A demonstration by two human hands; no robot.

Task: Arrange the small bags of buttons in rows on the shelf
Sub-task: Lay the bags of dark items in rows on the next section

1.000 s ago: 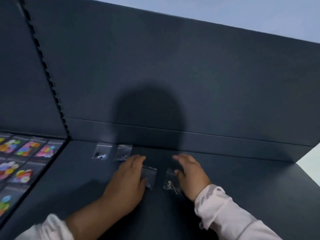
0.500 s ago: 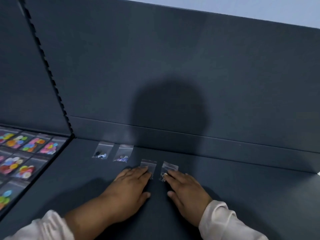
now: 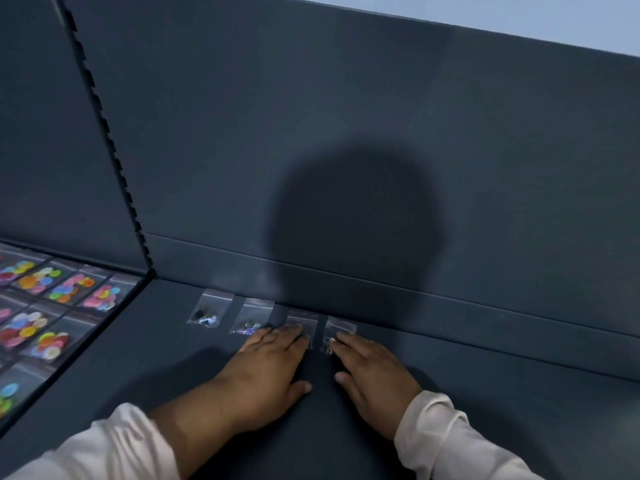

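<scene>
Several small clear bags lie in a row along the back of the dark shelf point(image 3: 485, 393). The leftmost bag point(image 3: 207, 311) holds dark and blue buttons, and the second bag point(image 3: 251, 320) holds purple ones. My left hand point(image 3: 266, 368) lies flat with its fingertips on the lower edge of the third bag point(image 3: 302, 322). My right hand point(image 3: 372, 370) lies flat with its fingertips on the fourth bag point(image 3: 339, 329), which holds small metal pieces. Neither hand grips a bag; the fingers are stretched out and pressing down.
The neighbouring shelf section at the left holds rows of bags with colourful buttons point(image 3: 52, 306). A notched upright divider point(image 3: 114, 161) separates the two sections. A tall dark back wall point(image 3: 346, 133) rises right behind the row of bags.
Both hands slid the third and fourth bags away from me, up to the back wall, into line with the first two. The hands now lie flatter and lower.
</scene>
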